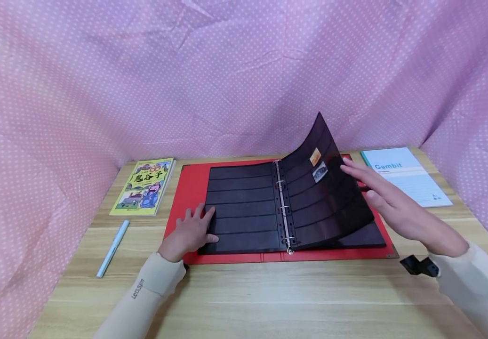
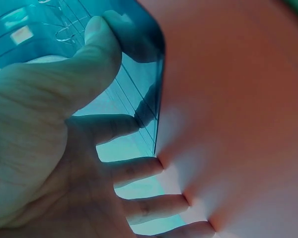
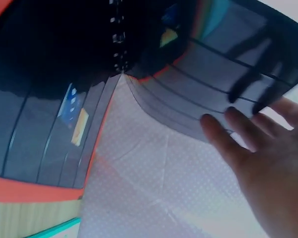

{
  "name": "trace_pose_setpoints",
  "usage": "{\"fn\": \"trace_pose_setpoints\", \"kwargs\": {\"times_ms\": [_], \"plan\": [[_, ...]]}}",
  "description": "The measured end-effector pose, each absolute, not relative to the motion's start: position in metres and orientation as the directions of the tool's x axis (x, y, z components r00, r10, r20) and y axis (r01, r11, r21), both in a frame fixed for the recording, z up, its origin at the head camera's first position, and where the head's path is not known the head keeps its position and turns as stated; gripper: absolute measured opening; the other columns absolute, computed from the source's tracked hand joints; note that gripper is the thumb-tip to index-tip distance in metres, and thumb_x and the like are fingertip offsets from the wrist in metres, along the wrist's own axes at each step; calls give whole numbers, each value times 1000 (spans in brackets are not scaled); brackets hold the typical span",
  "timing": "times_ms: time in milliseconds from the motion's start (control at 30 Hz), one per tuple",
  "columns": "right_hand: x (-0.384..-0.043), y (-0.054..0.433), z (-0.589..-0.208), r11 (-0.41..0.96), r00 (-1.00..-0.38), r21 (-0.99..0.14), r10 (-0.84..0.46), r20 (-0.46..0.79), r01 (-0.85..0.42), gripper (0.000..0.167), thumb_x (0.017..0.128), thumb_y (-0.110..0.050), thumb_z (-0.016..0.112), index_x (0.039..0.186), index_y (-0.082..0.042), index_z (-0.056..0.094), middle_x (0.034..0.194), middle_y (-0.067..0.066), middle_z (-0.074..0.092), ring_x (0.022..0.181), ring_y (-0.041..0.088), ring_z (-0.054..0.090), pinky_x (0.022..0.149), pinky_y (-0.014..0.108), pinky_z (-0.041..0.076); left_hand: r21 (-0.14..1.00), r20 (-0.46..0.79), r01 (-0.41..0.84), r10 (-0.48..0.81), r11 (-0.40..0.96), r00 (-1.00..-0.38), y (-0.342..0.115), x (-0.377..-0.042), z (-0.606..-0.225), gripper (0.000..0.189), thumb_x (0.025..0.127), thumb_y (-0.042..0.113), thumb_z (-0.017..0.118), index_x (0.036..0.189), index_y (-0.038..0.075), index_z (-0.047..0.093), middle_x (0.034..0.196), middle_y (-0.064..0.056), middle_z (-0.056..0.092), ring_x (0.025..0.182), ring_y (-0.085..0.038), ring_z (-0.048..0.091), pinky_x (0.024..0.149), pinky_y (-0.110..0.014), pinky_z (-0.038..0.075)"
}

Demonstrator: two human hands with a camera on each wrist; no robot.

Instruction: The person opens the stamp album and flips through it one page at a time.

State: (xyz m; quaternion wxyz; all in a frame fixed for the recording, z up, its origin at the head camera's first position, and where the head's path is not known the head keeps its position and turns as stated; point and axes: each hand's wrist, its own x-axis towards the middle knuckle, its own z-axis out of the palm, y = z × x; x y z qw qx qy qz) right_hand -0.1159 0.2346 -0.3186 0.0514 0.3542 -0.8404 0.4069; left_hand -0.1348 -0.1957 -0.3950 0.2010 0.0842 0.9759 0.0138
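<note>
- Lying open on the pale wooden table [image 1: 269, 301], the big red binder with dark corners [image 1: 190, 179] is holding shiny black plastic pages on its silver metal rings [image 1: 284, 209].
- The left hand [image 1: 188, 233] is spreading its fingers wide and gripping nothing; its fingertips are touching the red cover, and its thumb is resting on the flat black page [image 1: 244, 197].
- The right hand [image 1: 389, 202] is holding its fingers nearly straight and gripping nothing, right by the edge of the raised black page [image 1: 332, 202]; I can't tell if it is touching.
- That page is curving up from the rings and showing two little pictures, one orange [image 1: 315, 157] and one grey [image 1: 320, 173].
- A yellow-green cartoon book [image 1: 142, 187] and a light blue pen [image 1: 113, 248] are lying to the left.
- A pale blue paper notebook [image 1: 406, 176] is lying to the right.
- Pink cloth with white dots [image 1: 227, 70] is hanging behind.
</note>
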Motion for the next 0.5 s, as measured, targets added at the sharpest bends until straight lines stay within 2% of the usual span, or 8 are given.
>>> {"fn": "trace_pose_setpoints", "kwargs": {"times_ms": [100, 300, 400, 500], "plan": [[-120, 228, -317, 357, -717, -655, -546, 433, -666, 51, 104, -35, 28, 147, -8, 33, 155, 9, 20, 140, 26, 17, 100, 20, 25, 58, -398, 159, 169, 986, -902, -197, -135, -395, 90, 79, 43, 73, 150, 13, 27, 150, -23, 20, 129, -47, 23, 97, -65, 30], [-129, 210, -315, 232, -688, -694, -528, 498, -681, 61, 102, -46, 28, 147, -5, 32, 155, 13, 19, 141, 30, 12, 107, 29, 16, 48, -394, 165, 171, 985, -903, -196, -134, -394, 89, 79, 44, 72, 149, 12, 28, 149, -23, 21, 128, -46, 25, 96, -65, 31], [-133, 202, -315, 206, -662, -672, -516, 544, -712, 67, 100, -51, 28, 147, -3, 31, 154, 14, 21, 141, 31, 12, 109, 33, 12, 47, -394, 165, 170, 985, -903, -196, -134, -394, 90, 79, 43, 73, 150, 12, 28, 149, -23, 21, 128, -46, 25, 95, -64, 32], [-138, 195, -316, 175, -606, -614, -503, 616, -769, 70, 100, -52, 28, 145, 2, 31, 152, 18, 24, 140, 31, 17, 111, 34, 12, 47, -390, 168, 172, 985, -905, -195, -134, -395, 90, 79, 43, 73, 150, 12, 28, 148, -23, 21, 127, -46, 26, 95, -64, 33]]}}
